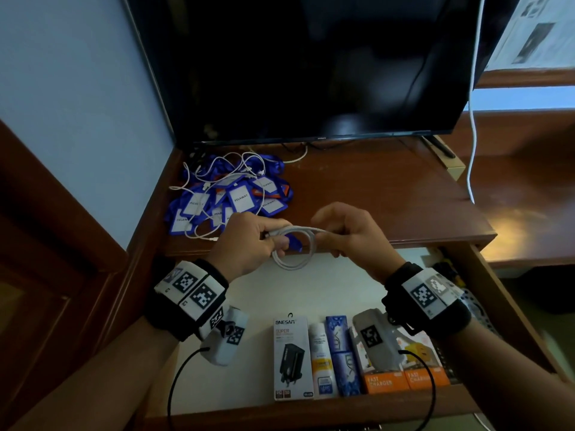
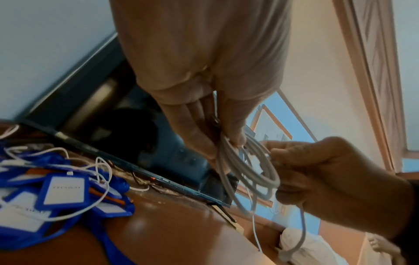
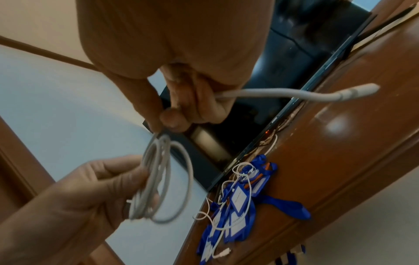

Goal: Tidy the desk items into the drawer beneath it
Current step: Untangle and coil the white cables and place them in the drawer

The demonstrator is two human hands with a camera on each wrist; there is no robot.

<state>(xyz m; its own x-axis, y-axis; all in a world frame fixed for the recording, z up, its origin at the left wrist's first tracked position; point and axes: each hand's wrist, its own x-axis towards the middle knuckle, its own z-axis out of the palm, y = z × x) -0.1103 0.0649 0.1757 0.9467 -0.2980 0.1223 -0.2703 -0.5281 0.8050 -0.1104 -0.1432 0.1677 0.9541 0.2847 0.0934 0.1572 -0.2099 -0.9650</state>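
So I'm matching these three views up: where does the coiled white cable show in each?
Head: coiled white cable centre, between both hands, above the open drawer.
Left wrist: centre right, below the fingers.
Right wrist: lower left, free plug end upper right.
Shared landmark: blue badge pile.

A dark television (image 1: 311, 66) stands at the back of the glossy reddish-brown wooden surface (image 1: 357, 188), against a pale blue wall (image 1: 77, 104). Wood panelling (image 1: 46, 244) runs along the left.
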